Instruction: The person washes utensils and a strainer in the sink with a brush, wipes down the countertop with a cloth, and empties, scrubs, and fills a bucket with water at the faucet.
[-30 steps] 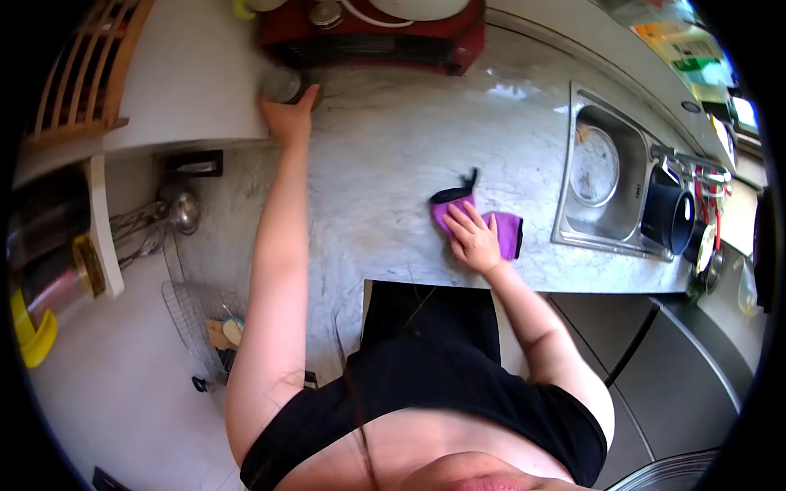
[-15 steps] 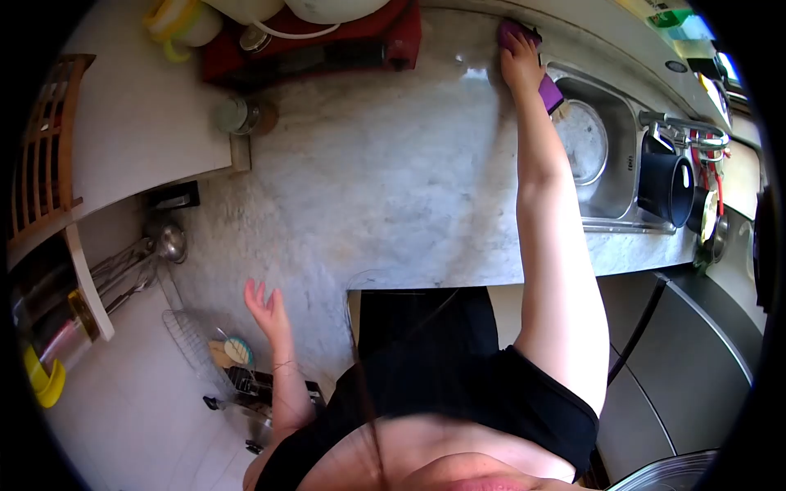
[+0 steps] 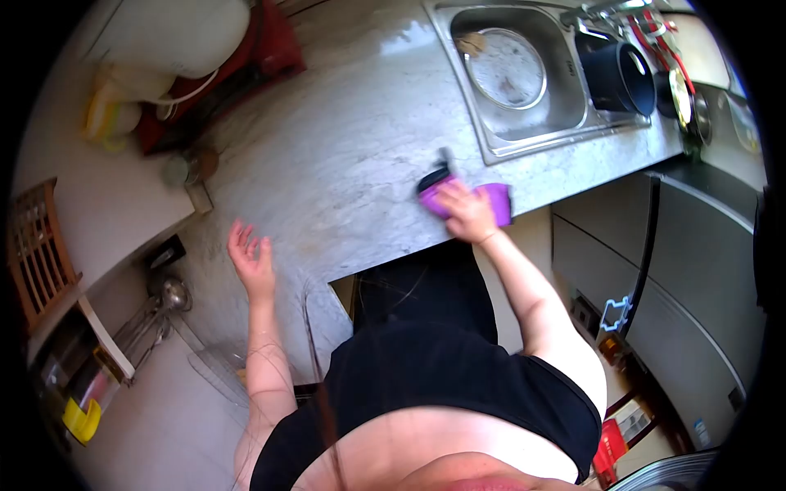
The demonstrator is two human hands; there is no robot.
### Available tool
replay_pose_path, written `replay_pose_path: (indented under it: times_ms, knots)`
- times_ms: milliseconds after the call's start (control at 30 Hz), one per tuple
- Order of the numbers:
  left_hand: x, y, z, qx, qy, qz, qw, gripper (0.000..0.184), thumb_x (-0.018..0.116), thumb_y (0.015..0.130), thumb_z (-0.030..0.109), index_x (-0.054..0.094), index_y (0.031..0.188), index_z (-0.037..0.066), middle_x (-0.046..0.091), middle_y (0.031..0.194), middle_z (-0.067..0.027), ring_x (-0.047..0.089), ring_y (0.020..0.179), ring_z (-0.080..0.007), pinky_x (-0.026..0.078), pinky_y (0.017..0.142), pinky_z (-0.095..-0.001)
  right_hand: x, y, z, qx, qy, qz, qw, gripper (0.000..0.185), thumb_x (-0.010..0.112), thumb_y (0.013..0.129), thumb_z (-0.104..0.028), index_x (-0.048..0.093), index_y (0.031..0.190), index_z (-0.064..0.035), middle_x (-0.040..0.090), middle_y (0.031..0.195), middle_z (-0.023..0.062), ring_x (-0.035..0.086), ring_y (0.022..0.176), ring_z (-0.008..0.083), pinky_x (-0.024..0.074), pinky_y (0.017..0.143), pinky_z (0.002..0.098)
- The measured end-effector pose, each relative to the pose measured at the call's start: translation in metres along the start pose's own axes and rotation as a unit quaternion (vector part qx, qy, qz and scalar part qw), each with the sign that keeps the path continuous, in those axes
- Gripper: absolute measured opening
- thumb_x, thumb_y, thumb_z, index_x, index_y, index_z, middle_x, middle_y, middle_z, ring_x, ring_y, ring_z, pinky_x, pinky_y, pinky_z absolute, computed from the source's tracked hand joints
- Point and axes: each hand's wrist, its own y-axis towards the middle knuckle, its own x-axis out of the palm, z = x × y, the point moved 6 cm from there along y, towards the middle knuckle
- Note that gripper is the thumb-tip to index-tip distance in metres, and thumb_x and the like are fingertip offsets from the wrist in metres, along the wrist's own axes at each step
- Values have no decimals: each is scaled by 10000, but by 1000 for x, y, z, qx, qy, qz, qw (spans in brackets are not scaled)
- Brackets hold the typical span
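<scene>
Under my right hand (image 3: 468,214) is a purple cloth (image 3: 496,203) with black edging, pressed against the marble counter (image 3: 352,155) near its front edge. My fingers lie over the cloth, and part of it bunches up on either side; its far corner is blurred by motion. Off to the left, my left hand (image 3: 251,258) hovers above the counter with fingers apart and nothing in it. A steel sink (image 3: 565,123) lies beyond the cloth, with a round metal lid or plate (image 3: 506,69) and a small brownish scrubber (image 3: 472,44) inside.
A dark pot (image 3: 618,78) stands at the sink's right, below the faucet (image 3: 602,11). At the back left is a red appliance (image 3: 266,61), with a glass jar (image 3: 182,168) nearer. Ladles (image 3: 173,293) hang along the left; grey cabinets (image 3: 696,303) flank the right.
My right hand has drawn the purple cloth from beside the sink's far corner to the counter's front edge. The view has turned, and my left hand stays raised with fingers apart.
</scene>
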Motion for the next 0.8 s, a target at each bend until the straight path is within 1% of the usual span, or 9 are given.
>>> replay_pose_path:
  times_ms: [67,133,167,233,367,500,600,700,800]
  knots:
    - [4,-2,-8,-37,-44,0,998,561,601,880,26,327,1370,37,362,1421,-122,463,1220,-253,423,978,-357,-15,-36,87,119,-11,118,986,557,578,686,-120,595,1229,-239,518,1366,28,451,1296,213,362,920,551]
    - [5,-11,-18,-69,-46,-2,997,549,601,883,41,337,1364,32,372,1405,-111,462,1213,-242,400,990,-348,-14,-79,182,266,4,280,922,464,543,787,-131,584,1245,-194,485,1396,65,427,1312,260,330,985,564]
    - [5,-18,-23,-86,-47,0,995,543,602,885,49,341,1362,29,377,1398,-105,461,1209,-236,388,996,-343,-28,-87,208,368,31,374,851,427,533,851,-184,560,1277,-167,448,1428,81,382,1339,279,299,1016,581]
    - [9,-34,-23,-108,-46,1,993,533,596,892,61,343,1359,20,369,1400,-114,463,1207,-241,387,1000,-343,-45,-90,221,614,74,400,676,427,511,894,-221,530,1317,-165,381,1480,79,297,1392,273,225,1070,578]
    - [25,-64,-19,-146,-34,7,989,553,596,890,42,317,1366,31,356,1413,-118,457,1220,-250,414,987,-350,-43,-33,182,459,27,412,787,375,541,861,-184,579,1233,-150,480,1384,95,385,1324,271,266,1038,559]
    - [61,-78,2,-138,-30,-4,990,544,604,889,52,336,1362,41,373,1392,-105,467,1205,-238,416,977,-340,-40,6,127,151,94,298,938,360,599,783,-144,595,1141,-109,588,1128,81,490,1166,300,363,950,477]
    - [94,-82,26,-118,-7,-17,993,528,605,891,58,355,1356,43,383,1382,-94,475,1191,-225,419,966,-331,-65,7,120,64,74,221,970,350,627,755,-219,613,1088,-113,588,1110,66,525,1110,263,407,903,439]
    - [122,-89,50,-106,13,-11,994,504,590,899,64,367,1350,36,390,1378,-102,482,1179,-220,412,972,-329,-90,-4,184,23,9,142,990,348,627,738,-250,622,1066,-136,601,1114,62,547,1079,257,443,848,434]
    - [148,-106,72,-105,20,12,994,478,564,913,70,369,1347,24,393,1377,-121,491,1172,-227,393,998,-338,-127,-32,276,48,-6,242,969,287,618,720,-220,645,985,-114,630,1048,74,579,1016,277,456,845,430]
